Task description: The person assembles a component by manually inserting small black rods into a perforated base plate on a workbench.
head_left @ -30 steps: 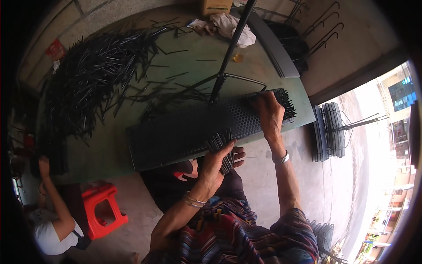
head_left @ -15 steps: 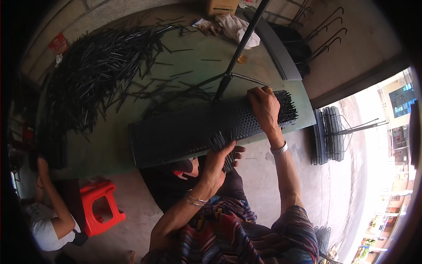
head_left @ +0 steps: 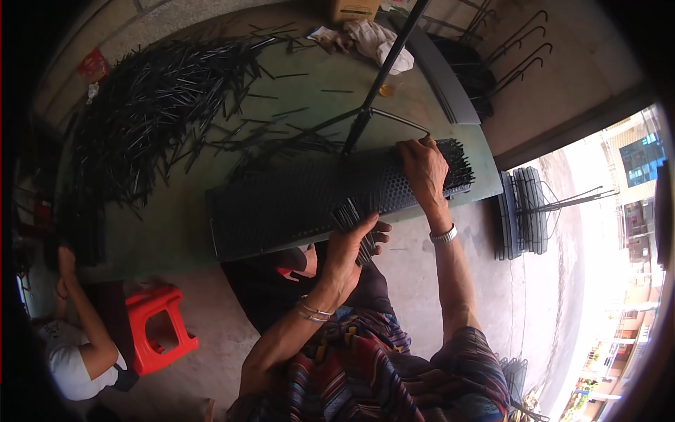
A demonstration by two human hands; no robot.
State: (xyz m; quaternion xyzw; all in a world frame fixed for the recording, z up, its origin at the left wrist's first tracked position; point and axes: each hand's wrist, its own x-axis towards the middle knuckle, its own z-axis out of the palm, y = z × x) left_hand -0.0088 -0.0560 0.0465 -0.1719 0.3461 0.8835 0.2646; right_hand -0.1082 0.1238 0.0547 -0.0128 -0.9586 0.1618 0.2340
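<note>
Clasps black rods (head_left: 346, 214) in left hand (head_left: 344, 252), likely light, stiff, slippery, best held mid-length. Curls right hand (head_left: 426, 170) over perforated block (head_left: 288, 209); cannot tell its grip.

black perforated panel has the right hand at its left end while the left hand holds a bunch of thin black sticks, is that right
Not quite: the head view shows the right hand near the right end of the black perforated panel. The left hand does hold a bunch of thin black sticks.

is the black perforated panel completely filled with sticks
Partly: sticks fill the right end of the panel; open holes show beside the right hand.
</note>
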